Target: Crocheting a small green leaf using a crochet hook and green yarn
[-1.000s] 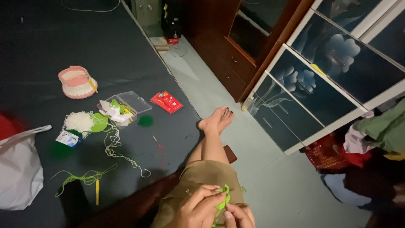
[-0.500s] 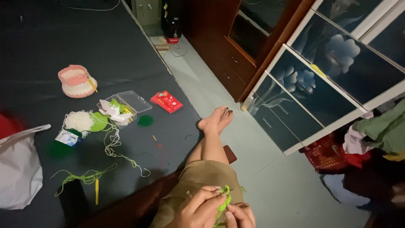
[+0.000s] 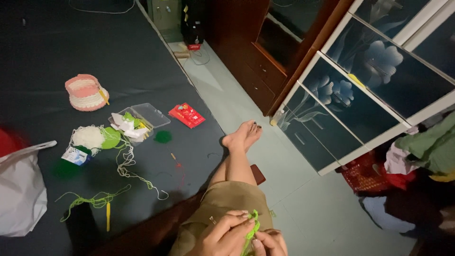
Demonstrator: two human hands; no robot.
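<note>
At the bottom edge, over my lap, my left hand (image 3: 226, 234) and my right hand (image 3: 270, 242) pinch a small bright green crochet piece (image 3: 251, 227) between their fingertips. Both hands are partly cut off by the frame. My legs stretch out over the mattress edge, with my feet (image 3: 242, 134) on the pale floor. On the dark mattress (image 3: 57, 47) to my left lie green yarn strands (image 3: 95, 201), a yellow crochet hook (image 3: 108, 217), white yarn (image 3: 87, 137) and a pink and white crocheted basket (image 3: 85, 92).
A clear plastic box (image 3: 142, 117) with bits inside, a red packet (image 3: 187, 115), a small green disc (image 3: 162, 137) and a white plastic bag (image 3: 21, 194) lie on the mattress. A wooden cabinet (image 3: 258, 57) and flower-patterned glass doors (image 3: 360, 85) stand to the right, clothes (image 3: 426, 147) heaped beyond.
The view has shifted very slightly. My fingers keep working the green piece in the same spot over my lap.
</note>
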